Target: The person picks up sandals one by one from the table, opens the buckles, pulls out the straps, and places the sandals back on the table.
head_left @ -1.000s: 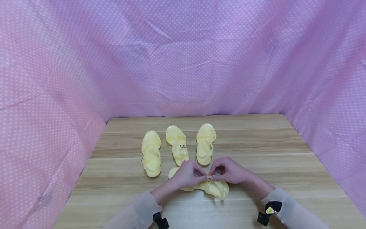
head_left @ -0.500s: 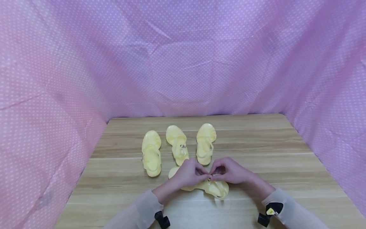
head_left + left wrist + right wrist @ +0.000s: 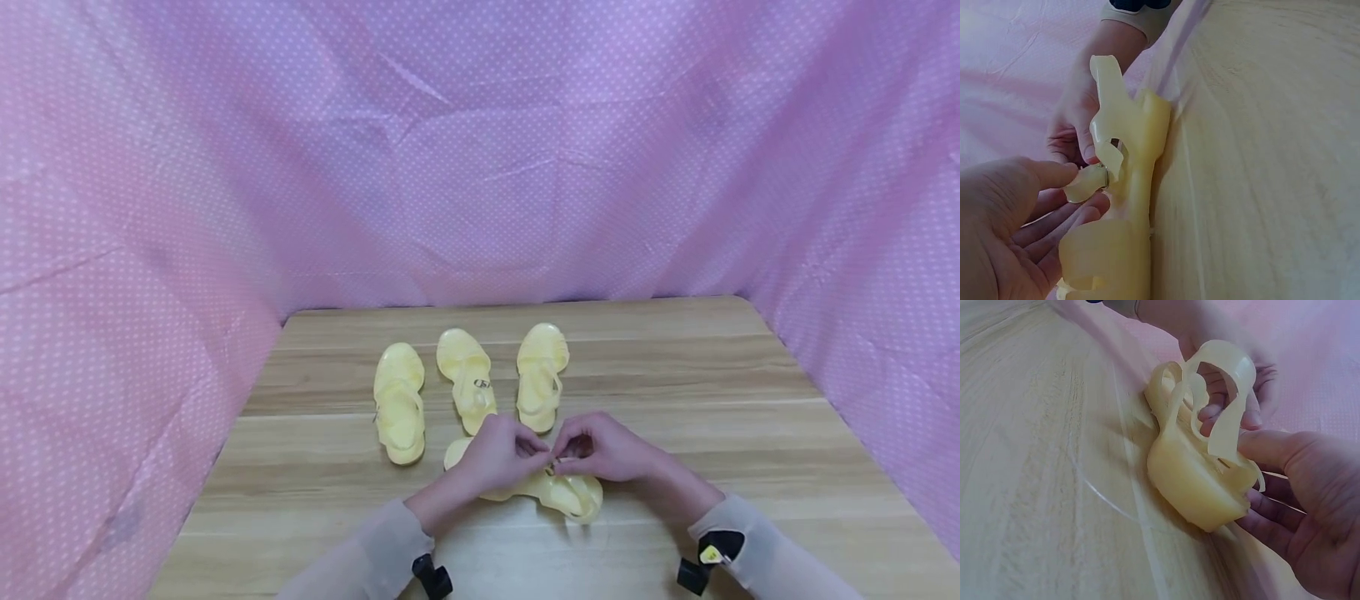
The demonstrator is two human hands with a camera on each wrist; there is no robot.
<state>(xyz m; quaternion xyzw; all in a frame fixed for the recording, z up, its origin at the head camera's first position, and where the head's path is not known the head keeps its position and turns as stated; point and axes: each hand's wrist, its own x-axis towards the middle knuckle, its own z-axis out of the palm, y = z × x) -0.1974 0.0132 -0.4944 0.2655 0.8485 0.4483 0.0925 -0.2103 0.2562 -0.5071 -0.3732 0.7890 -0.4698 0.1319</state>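
Observation:
A pale yellow jelly sandal (image 3: 577, 500) lies crosswise near the front of the table, its open heel loop to the right. My left hand (image 3: 498, 454) reaches over its toe half and pinches the end of a strap (image 3: 1085, 184) between thumb and fingers. A small metal buckle (image 3: 1107, 177) shows at that strap, by the fingertips. From the other side my right hand (image 3: 603, 448) pinches the strap near the buckle, thumb and forefinger almost meeting the left fingertips. In the right wrist view the heel cup (image 3: 1191, 481) stands beside the right fingers; the exact grip is partly hidden.
Behind the hands, three more yellow sandals lie on the wooden table (image 3: 750, 400): a left one (image 3: 400, 408), a middle one (image 3: 463, 367) with a metal buckle showing, and a right one (image 3: 542, 375). Pink dotted cloth (image 3: 480, 167) hangs around the table.
My left fingertips have shifted slightly right, closer to the right ones, so less strap shows between them. The right hand and the sandals stay nearly still.

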